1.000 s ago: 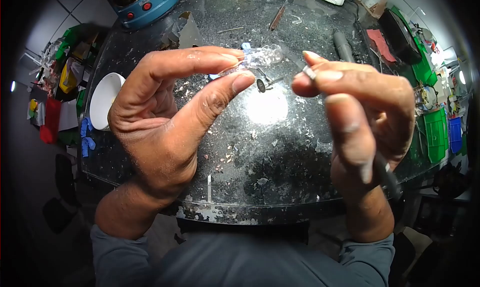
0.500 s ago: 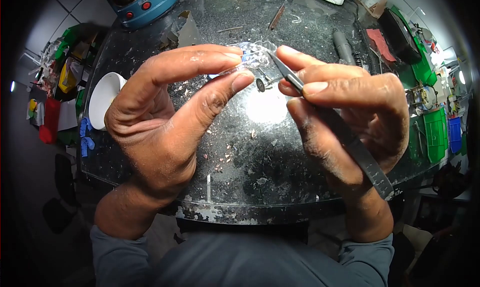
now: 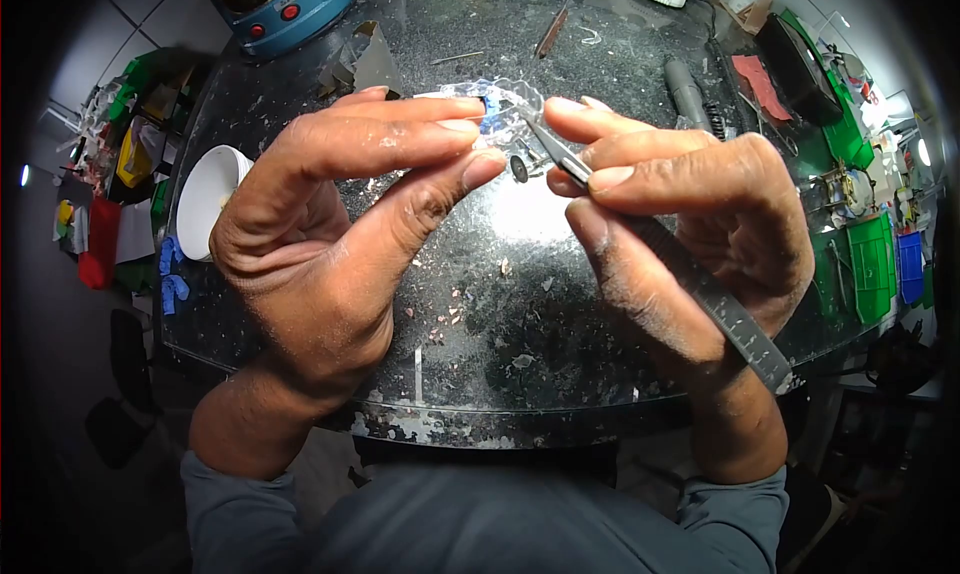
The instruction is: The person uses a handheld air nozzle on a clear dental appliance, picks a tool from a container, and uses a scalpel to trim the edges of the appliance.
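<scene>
My left hand pinches a clear plastic dental tray between thumb and fingers above the bench. Blue material shows at the tray beside the fingertips; part of the tray is hidden behind them. In my right hand is a scalpel with a flat, ruler-marked handle, held like a pen. Its blade points up and left and meets or overlaps the tray's right side; actual contact cannot be made out. Behind the tools, a small dark disc on a metal shank lies on the bench.
On the dark speckled bench lie pale crumbs. A white bowl and blue scraps are at left. A blue machine stands back left; a grey handpiece and red sandpaper lie at right. Green bins line the far right.
My right hand and the scalpel have shifted slightly left, the blade reaching further over the tray. The tray has tilted a little, showing more blue. My left hand stays nearly in place.
</scene>
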Demonstrator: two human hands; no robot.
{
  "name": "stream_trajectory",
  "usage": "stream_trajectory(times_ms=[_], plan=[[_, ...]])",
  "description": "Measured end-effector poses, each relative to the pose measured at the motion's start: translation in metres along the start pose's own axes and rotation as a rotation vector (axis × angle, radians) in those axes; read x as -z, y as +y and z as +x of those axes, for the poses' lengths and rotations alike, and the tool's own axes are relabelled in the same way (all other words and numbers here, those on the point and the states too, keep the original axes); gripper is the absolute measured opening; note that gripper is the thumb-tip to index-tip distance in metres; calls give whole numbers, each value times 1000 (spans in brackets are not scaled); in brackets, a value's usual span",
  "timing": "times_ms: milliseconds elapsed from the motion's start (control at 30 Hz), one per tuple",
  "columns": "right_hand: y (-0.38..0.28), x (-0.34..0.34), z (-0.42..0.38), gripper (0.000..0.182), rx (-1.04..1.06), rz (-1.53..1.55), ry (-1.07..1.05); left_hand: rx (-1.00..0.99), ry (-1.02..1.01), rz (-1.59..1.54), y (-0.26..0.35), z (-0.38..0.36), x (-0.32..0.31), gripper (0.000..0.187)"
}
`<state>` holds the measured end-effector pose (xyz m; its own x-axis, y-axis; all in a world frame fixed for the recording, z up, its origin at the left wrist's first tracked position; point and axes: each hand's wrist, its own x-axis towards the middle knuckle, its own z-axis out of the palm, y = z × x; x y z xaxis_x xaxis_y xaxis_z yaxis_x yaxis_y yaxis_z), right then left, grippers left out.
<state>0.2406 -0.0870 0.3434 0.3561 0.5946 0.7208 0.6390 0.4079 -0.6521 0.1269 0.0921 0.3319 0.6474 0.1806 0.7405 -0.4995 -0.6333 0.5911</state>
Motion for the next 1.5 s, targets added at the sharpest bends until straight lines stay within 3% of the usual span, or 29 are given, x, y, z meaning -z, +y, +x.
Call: stream_trajectory(times_ms=[433, 533, 633, 700, 833, 900, 967, 1000, 1033, 1100, 1133, 1200, 1500], plan=[[0, 1, -2, 11, -127, -21, 10, 21, 6, -39, -1, -2, -2, 19], [2, -2, -1, 15, -93, 108, 162, 9, 12, -30, -2, -1, -5, 17], [9, 4, -1, 29, -64, 134, 202, 130, 50, -185, -1, -2, -7, 14], [19, 8, -1, 40, -58, 112, 204, 313, 87, -451, -2, -1, -9, 14], [8, -8, 1, 36, -231, -41, 161, 512, 92, -826, -2, 0, -11, 16], [-3, -7, 1, 30, -401, -11, 154, 545, 70, -794, -1, 0, -13, 18], [-1, -5, 1, 26, -354, -52, 155, 615, 32, -722, 0, -1, -16, 22], [1, -4, 1, 23, -307, -93, 158, 560, 63, -615, 5, 0, -18, 35], [2, -3, 1, 23, -306, -91, 156, 560, 65, -613, 4, 1, -17, 35], [3, 0, 2, 22, -151, -264, 81, 93, -8, -96, 0, 4, -15, 45], [4, 1, 3, 22, -153, -264, 82, 22, -62, -6, 1, 6, -10, 44], [5, 1, 3, 22, -66, -278, 47, -17, -86, 15, 1, 4, -6, 40], [1, -2, 3, 23, -104, -240, 72, -26, -91, 14, 1, 3, -5, 28]])
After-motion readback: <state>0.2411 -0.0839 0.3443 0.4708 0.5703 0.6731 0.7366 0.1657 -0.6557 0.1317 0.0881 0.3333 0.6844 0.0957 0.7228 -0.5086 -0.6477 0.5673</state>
